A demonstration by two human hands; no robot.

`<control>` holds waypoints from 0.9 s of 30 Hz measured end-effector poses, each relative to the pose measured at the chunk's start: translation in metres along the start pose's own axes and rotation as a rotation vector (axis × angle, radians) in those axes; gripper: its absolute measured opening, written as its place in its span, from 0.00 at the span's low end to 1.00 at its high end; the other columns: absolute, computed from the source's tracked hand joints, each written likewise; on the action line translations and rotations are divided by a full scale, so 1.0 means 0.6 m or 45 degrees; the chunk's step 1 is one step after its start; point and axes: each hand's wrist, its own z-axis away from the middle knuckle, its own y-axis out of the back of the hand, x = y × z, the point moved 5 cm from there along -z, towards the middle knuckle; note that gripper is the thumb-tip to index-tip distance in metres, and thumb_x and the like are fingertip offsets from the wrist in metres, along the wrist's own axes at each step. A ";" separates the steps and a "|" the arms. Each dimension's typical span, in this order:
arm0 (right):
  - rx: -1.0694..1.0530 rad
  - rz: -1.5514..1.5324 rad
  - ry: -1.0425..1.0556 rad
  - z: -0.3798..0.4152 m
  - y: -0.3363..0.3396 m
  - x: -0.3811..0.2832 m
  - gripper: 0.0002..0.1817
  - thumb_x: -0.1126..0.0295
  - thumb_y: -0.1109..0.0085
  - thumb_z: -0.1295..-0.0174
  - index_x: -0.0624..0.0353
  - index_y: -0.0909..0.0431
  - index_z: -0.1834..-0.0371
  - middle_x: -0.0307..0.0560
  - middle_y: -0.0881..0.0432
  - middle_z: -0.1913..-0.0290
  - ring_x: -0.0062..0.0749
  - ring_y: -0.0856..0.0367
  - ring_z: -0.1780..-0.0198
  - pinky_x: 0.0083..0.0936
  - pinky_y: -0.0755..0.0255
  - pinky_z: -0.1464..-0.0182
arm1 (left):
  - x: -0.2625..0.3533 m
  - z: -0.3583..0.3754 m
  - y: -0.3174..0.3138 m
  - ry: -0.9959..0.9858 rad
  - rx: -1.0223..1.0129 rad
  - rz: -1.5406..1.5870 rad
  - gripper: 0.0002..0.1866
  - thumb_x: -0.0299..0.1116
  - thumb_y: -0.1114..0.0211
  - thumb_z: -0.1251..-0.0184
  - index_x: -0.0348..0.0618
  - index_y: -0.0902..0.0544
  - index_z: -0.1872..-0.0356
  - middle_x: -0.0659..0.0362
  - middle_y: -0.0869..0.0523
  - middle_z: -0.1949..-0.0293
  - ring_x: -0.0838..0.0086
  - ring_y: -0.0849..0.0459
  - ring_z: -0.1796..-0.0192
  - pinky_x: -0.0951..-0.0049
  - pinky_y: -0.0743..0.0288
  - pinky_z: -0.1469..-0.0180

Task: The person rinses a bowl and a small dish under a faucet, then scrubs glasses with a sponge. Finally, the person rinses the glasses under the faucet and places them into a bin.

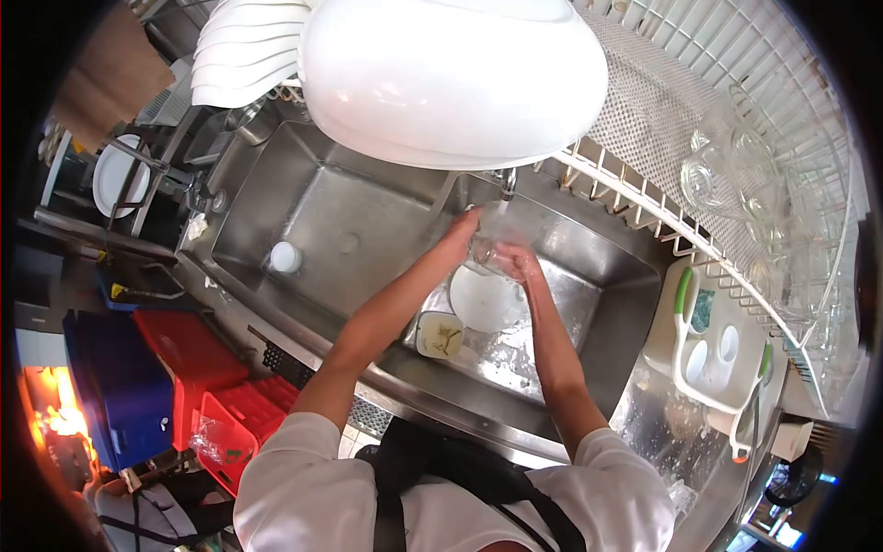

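My left hand (462, 232) and my right hand (518, 263) are both closed around a clear glass (482, 248) in the right-hand sink basin. The glass is under the metal faucet (509, 184), and its outline is blurred by water and motion. Below my hands, a round white plate (485, 302) lies on the basin floor. Left of the plate sits a small squarish dish (440, 335) with yellowish liquid and dark scraps in it. Wet foam spots the basin floor around them.
Large white bowls (451, 83) overhang the sink's back edge. A wire rack (644, 198) with clear glassware (736, 175) runs along the right. The left basin (368, 216) holds a white cup (285, 258). A white tub (685, 354) stands right; red crates (241, 414) stand lower left.
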 end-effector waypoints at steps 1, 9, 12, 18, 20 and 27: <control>-0.011 -0.007 0.006 -0.003 -0.013 -0.022 0.27 0.72 0.33 0.45 0.67 0.29 0.42 0.57 0.21 0.47 0.44 0.17 0.50 0.37 0.21 0.48 | 0.021 0.023 0.005 -0.009 0.006 -0.009 0.23 0.48 0.52 0.27 0.43 0.25 0.42 0.54 0.19 0.47 0.62 0.19 0.48 0.59 0.23 0.45; -0.188 0.884 -0.243 -0.063 -0.087 -0.135 0.10 0.70 0.42 0.39 0.65 0.21 0.58 0.52 0.16 0.61 0.39 0.14 0.60 0.28 0.18 0.63 | -0.010 0.054 0.005 -0.387 -0.469 0.353 0.39 0.68 0.50 0.41 0.47 0.27 0.39 0.56 0.23 0.42 0.62 0.24 0.41 0.53 0.29 0.40; -0.255 1.266 -0.157 -0.106 -0.063 -0.137 0.09 0.68 0.41 0.41 0.62 0.20 0.62 0.48 0.16 0.62 0.35 0.15 0.59 0.30 0.20 0.60 | -0.014 0.026 -0.016 -0.553 -0.882 0.631 0.39 0.69 0.52 0.40 0.48 0.28 0.38 0.56 0.25 0.39 0.61 0.27 0.38 0.53 0.33 0.37; -0.492 2.044 0.447 -0.052 -0.216 -0.128 0.09 0.71 0.35 0.51 0.57 0.21 0.66 0.43 0.18 0.61 0.29 0.18 0.56 0.30 0.24 0.55 | -0.005 0.071 -0.023 -0.409 -0.414 1.193 0.32 0.62 0.47 0.36 0.48 0.26 0.41 0.54 0.25 0.39 0.61 0.28 0.37 0.59 0.31 0.37; -0.470 2.215 0.525 0.012 -0.257 -0.145 0.09 0.72 0.34 0.53 0.57 0.21 0.67 0.44 0.19 0.61 0.28 0.18 0.57 0.31 0.24 0.55 | -0.004 0.083 -0.019 -0.426 -0.652 1.229 0.29 0.59 0.47 0.34 0.47 0.25 0.42 0.55 0.23 0.41 0.61 0.26 0.38 0.59 0.30 0.38; -0.098 0.512 0.257 0.120 -0.065 -0.075 0.25 0.80 0.40 0.48 0.56 0.28 0.44 0.46 0.25 0.40 0.33 0.26 0.39 0.30 0.27 0.43 | 0.007 0.269 -0.034 -0.261 -0.306 -0.145 0.28 0.53 0.58 0.24 0.42 0.27 0.38 0.54 0.23 0.40 0.63 0.26 0.37 0.48 0.29 0.41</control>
